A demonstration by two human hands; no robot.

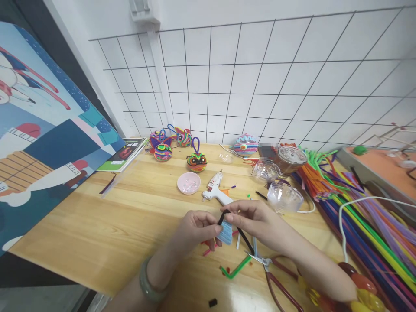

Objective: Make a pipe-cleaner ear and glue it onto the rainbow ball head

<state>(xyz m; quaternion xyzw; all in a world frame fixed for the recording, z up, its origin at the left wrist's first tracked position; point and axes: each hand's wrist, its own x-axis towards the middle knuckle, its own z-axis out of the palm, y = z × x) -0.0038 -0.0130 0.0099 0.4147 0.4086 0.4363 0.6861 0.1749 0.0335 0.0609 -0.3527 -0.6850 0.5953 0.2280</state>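
Observation:
My left hand (199,227) pinches a small light-blue patch of pipe cleaners (226,235) laid side by side. Along its upper edge bends a black pipe cleaner (246,241), its free end trailing down to the right. The fingertips of my right hand (258,220) are closed on the black pipe cleaner at the patch's top corner. Below my right wrist lie scissors with dark red handles (267,265), beside a bent green pipe cleaner (238,268). Just beyond my hands rests a white hot glue gun (215,190). A short black scrap (212,302) lies near the front.
Colourful pipe-cleaner ornaments (196,161) stand at the back, near a pink dish (189,183). Clear plastic cups (284,197) stand right of the glue gun. Bundled pipe cleaners (354,216) and a white cable (342,229) lie at right. A large illustrated board (48,143) leans at left.

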